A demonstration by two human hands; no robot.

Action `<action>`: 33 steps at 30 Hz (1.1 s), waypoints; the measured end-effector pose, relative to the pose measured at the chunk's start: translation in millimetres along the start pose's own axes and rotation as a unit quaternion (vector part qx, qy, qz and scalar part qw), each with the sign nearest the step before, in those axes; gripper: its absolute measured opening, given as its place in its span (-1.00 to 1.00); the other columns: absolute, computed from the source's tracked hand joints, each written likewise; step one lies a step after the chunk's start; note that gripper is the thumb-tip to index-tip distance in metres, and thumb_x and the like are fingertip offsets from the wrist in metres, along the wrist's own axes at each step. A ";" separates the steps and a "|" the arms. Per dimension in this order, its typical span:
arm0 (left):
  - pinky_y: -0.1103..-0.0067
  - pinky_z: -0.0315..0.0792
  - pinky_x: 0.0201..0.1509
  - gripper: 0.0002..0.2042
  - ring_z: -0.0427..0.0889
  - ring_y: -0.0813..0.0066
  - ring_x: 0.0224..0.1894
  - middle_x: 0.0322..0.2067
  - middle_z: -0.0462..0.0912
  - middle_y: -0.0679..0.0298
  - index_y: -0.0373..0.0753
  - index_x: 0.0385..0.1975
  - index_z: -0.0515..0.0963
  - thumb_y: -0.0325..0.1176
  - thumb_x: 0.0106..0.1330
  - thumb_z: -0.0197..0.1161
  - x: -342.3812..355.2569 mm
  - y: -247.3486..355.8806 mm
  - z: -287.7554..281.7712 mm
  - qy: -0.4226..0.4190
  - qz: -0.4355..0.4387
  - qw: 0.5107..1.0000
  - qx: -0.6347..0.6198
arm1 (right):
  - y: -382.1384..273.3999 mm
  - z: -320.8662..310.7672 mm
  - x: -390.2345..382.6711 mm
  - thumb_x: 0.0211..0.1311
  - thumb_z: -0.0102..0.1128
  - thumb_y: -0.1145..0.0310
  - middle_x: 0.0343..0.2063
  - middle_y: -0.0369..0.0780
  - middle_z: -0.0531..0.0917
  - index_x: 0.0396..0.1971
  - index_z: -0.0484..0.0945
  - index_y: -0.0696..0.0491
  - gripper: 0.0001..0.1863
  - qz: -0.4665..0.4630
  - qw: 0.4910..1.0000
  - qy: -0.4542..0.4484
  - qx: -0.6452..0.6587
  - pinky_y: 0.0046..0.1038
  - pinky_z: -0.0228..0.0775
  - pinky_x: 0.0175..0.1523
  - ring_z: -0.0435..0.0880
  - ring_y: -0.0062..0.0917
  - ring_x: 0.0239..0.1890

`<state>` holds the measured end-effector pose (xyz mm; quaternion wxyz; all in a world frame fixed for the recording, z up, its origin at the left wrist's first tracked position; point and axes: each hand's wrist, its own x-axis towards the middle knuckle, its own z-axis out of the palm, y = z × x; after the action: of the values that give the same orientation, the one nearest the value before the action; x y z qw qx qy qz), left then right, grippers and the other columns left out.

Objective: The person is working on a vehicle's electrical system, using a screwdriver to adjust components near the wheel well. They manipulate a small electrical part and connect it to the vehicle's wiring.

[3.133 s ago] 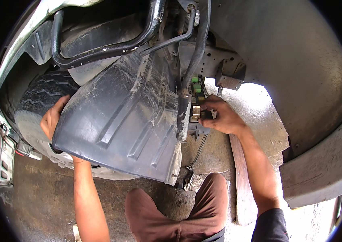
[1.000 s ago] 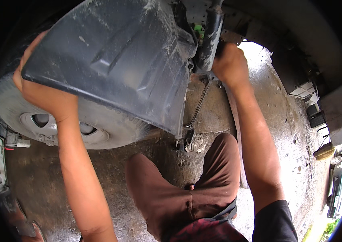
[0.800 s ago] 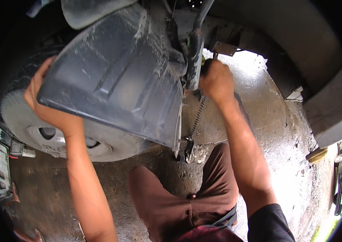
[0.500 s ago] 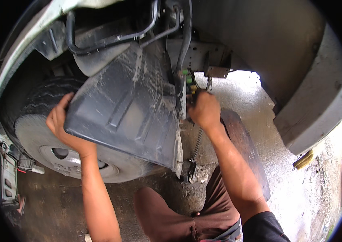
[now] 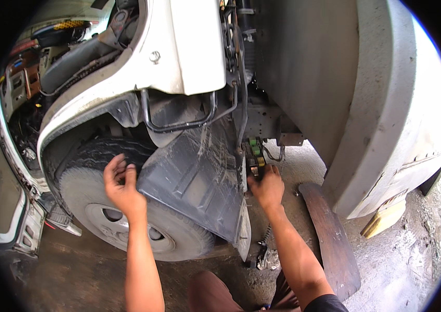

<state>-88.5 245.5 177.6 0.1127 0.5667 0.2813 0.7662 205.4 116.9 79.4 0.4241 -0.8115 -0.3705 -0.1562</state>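
Observation:
My left hand (image 5: pixel 123 188) is off the black plastic splash guard (image 5: pixel 192 166), close to its left edge, in front of the tyre (image 5: pixel 111 151). Its fingers are loosely bent and apart, with nothing between them. The fingers of my right hand (image 5: pixel 267 188) close round the lower end of a narrow black fuse box or connector block with green and yellow parts (image 5: pixel 254 148), just right of the guard. My hand covers that lower end. A thin cable (image 5: pixel 273 156) curves beside the block.
A white truck cab (image 5: pixel 186 47) with a black step bar (image 5: pixel 179 126) rises above the wheel. On the right hangs a large grey panel (image 5: pixel 381 104). A curved brown board (image 5: pixel 329 239) and a yellow block (image 5: pixel 384 218) lie near me on the concrete floor (image 5: pixel 90 265).
My left hand has let go of the splash guard's edge. My right hand stays at the block, more of which now shows. The view has tilted up, bringing the white cab in.

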 end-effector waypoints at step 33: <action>0.25 0.38 0.18 -0.75 0.59 0.15 -0.17 -0.39 0.60 0.22 -0.22 -0.29 0.68 -0.15 0.46 0.32 10.9 115.5 71.1 -0.189 0.281 0.924 0.179 | 20.8 20.3 -6.9 0.04 0.56 0.08 0.18 0.09 0.62 0.23 0.48 0.31 -0.16 -0.006 0.999 -0.019 -0.043 -0.04 0.51 0.28 0.52 0.05 0.33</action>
<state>-9.0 178.2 265.0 -0.1595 0.7678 0.2163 0.5816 214.8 122.4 51.7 0.3809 -0.8296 -0.3760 -0.1594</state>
